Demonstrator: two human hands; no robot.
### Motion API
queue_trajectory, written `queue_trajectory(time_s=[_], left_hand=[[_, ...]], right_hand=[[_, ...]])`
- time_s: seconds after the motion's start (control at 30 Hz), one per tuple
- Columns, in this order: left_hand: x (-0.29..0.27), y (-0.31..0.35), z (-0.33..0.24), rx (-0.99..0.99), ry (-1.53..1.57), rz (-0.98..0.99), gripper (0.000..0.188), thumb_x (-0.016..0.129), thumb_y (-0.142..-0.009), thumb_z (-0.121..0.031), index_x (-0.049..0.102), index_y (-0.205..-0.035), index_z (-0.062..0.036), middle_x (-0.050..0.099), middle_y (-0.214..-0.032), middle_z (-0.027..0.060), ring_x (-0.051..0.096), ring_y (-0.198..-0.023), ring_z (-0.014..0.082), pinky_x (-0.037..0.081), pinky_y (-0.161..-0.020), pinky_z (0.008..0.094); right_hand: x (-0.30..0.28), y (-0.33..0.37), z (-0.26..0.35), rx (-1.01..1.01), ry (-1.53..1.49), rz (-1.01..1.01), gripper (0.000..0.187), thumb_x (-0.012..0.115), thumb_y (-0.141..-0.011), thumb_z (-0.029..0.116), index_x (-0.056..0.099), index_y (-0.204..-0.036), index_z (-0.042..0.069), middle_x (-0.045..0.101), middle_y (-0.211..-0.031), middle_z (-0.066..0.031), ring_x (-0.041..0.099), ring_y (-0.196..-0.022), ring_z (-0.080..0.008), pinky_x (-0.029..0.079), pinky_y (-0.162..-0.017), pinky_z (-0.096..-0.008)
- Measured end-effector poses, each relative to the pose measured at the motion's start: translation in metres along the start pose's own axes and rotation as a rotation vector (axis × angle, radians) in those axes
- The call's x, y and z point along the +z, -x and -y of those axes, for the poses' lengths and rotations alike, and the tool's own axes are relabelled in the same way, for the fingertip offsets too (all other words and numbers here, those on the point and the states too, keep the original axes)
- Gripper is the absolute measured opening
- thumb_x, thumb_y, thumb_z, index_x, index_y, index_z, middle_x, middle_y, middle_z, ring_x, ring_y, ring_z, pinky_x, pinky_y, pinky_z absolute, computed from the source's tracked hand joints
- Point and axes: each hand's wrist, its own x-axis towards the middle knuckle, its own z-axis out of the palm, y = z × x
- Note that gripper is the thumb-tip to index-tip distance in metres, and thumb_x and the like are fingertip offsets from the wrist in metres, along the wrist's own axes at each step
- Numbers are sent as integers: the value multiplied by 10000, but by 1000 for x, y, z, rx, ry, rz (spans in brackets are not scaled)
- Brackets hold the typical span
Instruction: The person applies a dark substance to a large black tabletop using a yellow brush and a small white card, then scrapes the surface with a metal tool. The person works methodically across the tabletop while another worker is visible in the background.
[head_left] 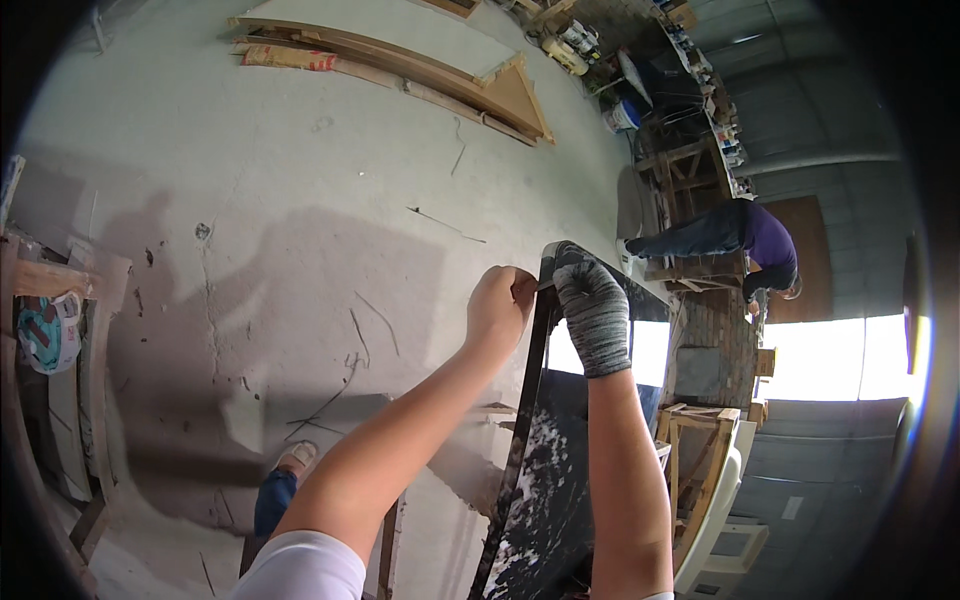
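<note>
A long black glossy slab or panel (545, 470) with white speckled marbling stretches from the lower middle up to a corner in front of me. My left hand (500, 305) is bare. Its fingers are curled closed against the slab's left edge near that corner, and what they pinch, if anything, is hidden. My right hand (592, 310) wears a grey-and-black knitted glove. It is bent over the far corner of the slab with its fingers closed and pressed down; anything beneath the dark fingertips cannot be made out.
Long wooden boards (400, 75) lie on the concrete floor at the far left. A person in purple (765, 235) bends over a workbench at right. Wooden frames (700, 450) stand beside the slab. At far left a wooden stand (60, 280) holds a plastic bag (48, 335).
</note>
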Motion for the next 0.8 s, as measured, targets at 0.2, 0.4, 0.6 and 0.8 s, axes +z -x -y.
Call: queue_trajectory(time_s=[0.2,0.4,0.6,0.8], left_hand=[[3,-2,6,31,39,0,58,687,-859,-62,662,-844,-11,639,-828,152,629,-745,320,493,-678,414],[1,2,3,16,78,19,53,700,-841,-44,662,-836,-8,633,-830,150,641,-751,316,501,-674,403],[0,1,0,45,68,30,53,708,-829,-30,665,-817,-2,633,-839,139,645,-729,293,518,-663,389],[-5,8,-2,23,4,84,36,711,-820,-1,679,-834,7,644,-844,136,651,-760,283,519,-687,376]], right_hand=[[0,-2,-3,-17,13,-39,103,704,-900,124,698,-947,33,689,-842,-85,641,-732,-186,535,-695,-315],[1,2,-6,-46,26,-85,147,720,-885,156,673,-901,18,668,-854,-156,653,-772,-286,534,-720,-363],[0,7,1,-57,94,-100,156,711,-888,150,665,-898,2,657,-862,-174,645,-788,-329,523,-716,-386],[-2,20,-2,-113,83,-103,144,704,-890,130,660,-917,-5,649,-866,-175,636,-792,-330,519,-720,-381]])
